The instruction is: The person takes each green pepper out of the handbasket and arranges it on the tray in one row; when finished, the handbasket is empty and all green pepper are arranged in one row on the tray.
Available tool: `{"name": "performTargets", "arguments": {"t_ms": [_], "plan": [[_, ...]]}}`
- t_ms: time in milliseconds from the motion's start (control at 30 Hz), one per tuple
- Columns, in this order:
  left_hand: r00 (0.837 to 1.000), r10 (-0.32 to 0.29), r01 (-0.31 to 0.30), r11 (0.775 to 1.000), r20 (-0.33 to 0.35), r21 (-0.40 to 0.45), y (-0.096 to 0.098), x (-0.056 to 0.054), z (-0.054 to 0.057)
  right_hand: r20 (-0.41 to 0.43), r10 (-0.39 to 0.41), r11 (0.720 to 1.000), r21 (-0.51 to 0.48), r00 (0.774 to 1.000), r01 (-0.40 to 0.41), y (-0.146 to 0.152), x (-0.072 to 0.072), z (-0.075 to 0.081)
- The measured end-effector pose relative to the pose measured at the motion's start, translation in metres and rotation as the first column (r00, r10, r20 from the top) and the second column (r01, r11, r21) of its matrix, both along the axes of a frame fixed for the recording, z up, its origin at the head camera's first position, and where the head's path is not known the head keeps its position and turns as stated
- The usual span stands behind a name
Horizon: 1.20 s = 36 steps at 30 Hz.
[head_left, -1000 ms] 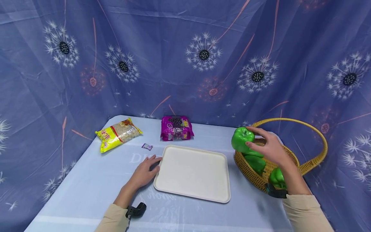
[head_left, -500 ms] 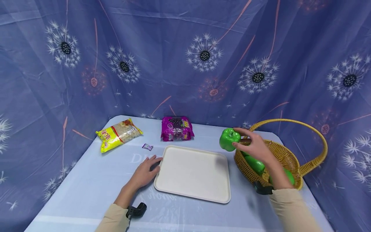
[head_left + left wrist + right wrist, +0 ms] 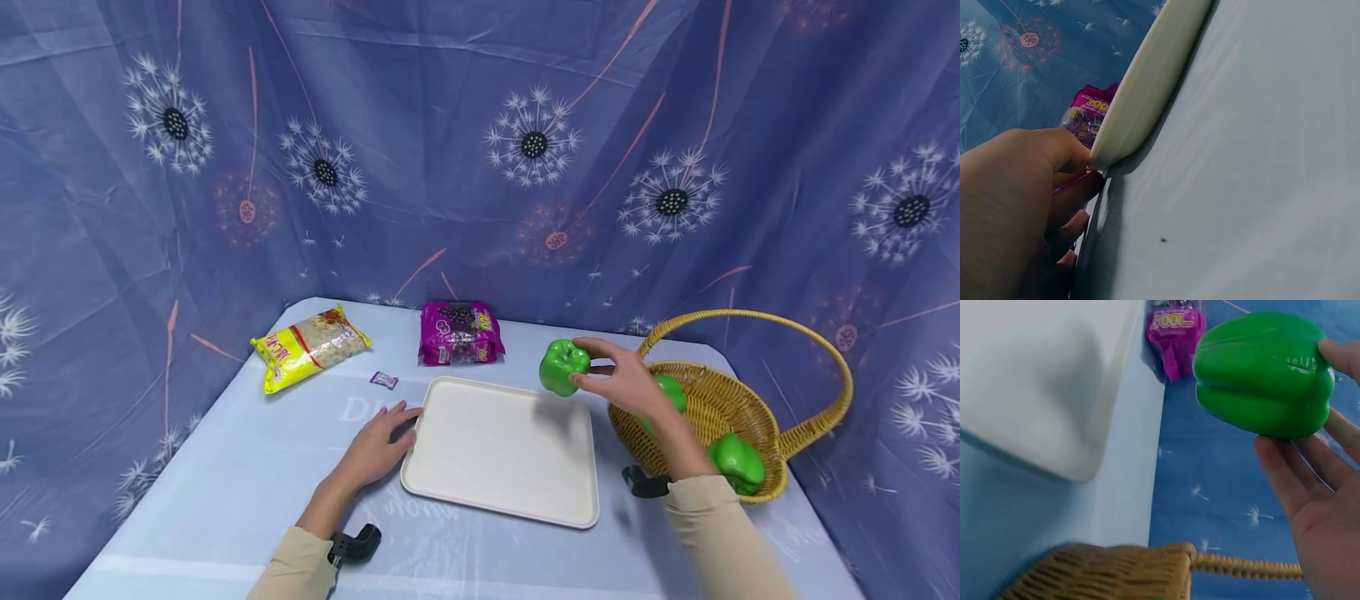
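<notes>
My right hand (image 3: 628, 385) pinches a glossy green bell pepper (image 3: 561, 367) between thumb and fingers, holding it above the back right corner of a white rectangular tray (image 3: 501, 450). In the right wrist view the bell pepper (image 3: 1260, 378) lies on its side against the fingertips. My left hand (image 3: 375, 447) rests on the table at the tray's left edge, fingers relaxed. The left wrist view has that hand's fingertips right at the tray's rim (image 3: 1147, 84). More green bell peppers (image 3: 737, 463) lie in a wicker basket (image 3: 708, 392) on the right, partly hidden by my right forearm.
The basket's tall arched handle (image 3: 832, 367) leans out to the right. Behind the tray lie a purple snack bag (image 3: 461, 333), a small purple wrapped candy (image 3: 384, 380) and a yellow food bag (image 3: 311, 348). A blue dandelion-print curtain (image 3: 420, 150) surrounds the table.
My right hand has carried the green bell pepper leftward from over the basket to the tray's back right corner. The left hand has stayed at the tray's edge.
</notes>
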<state>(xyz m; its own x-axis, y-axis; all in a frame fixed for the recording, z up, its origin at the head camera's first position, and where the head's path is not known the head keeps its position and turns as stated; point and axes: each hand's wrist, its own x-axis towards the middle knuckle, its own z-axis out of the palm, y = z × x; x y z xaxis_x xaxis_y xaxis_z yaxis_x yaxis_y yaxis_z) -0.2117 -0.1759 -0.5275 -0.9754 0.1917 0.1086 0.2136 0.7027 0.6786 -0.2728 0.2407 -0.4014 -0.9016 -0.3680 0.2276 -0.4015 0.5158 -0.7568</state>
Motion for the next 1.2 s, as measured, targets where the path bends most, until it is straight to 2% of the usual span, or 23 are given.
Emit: {"name": "performTargets", "arguments": {"t_ms": [400,600,667,833,900,1200], "plan": [[1.0,-0.01,0.01,1.0,-0.005,0.002,-0.001,0.002,-0.001,-0.006,0.016,0.999,0.03,1.0,-0.015,-0.031,-0.016,-0.021],[0.999,-0.023,0.023,1.0,-0.042,0.007,-0.001,0.002,0.001,0.005,0.049,0.999,0.011,0.999,-0.049,-0.045,-0.022,-0.03],[0.999,-0.026,0.026,1.0,-0.047,0.009,-0.001,0.003,0.001,0.015,0.069,0.998,0.004,0.998,-0.069,-0.051,-0.017,-0.024],[0.999,-0.011,0.012,1.0,-0.032,0.007,-0.001,0.004,-0.003,0.031,0.077,0.997,0.004,0.997,-0.077,-0.059,-0.018,-0.029],[1.0,-0.007,0.007,1.0,-0.027,0.007,-0.001,0.003,-0.003,0.029,0.069,0.998,0.011,0.997,-0.07,-0.058,-0.025,-0.038],[1.0,-0.004,0.004,1.0,-0.006,0.007,0.001,0.001,0.0,0.051,0.071,0.997,0.022,0.996,-0.072,-0.073,-0.027,-0.044]]}}
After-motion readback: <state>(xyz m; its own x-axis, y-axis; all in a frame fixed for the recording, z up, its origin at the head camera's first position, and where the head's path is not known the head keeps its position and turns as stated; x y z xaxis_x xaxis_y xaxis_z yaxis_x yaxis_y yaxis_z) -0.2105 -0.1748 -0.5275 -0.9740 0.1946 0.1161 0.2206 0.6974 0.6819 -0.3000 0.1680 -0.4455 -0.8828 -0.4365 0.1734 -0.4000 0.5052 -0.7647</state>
